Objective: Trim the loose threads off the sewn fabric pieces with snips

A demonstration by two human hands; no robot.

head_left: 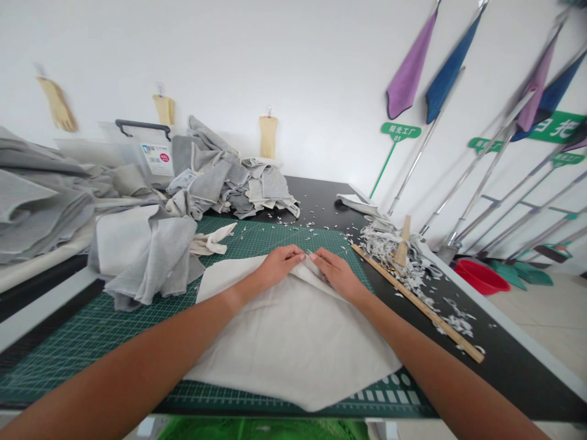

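A large off-white cloth [293,342] lies spread over the green cutting mat [266,235], its far edge lifted and folded a little. My left hand [282,264] pinches that far edge between thumb and fingers. Close beside it, my right hand [337,274] is closed at the same edge, fingertips together. A small, thin, pointed metal tip [309,252] shows between the two hands, at my right fingertips; the rest of it is hidden. Part of the cloth's edge lies under my right hand.
Grey and white cloths [151,250] are heaped at left, with a clear plastic box [158,159] behind. At right lie a wooden ruler [417,305], white scraps [413,269] and a wooden-handled brush [402,244]. A red basin [481,276] and mops stand beyond the table.
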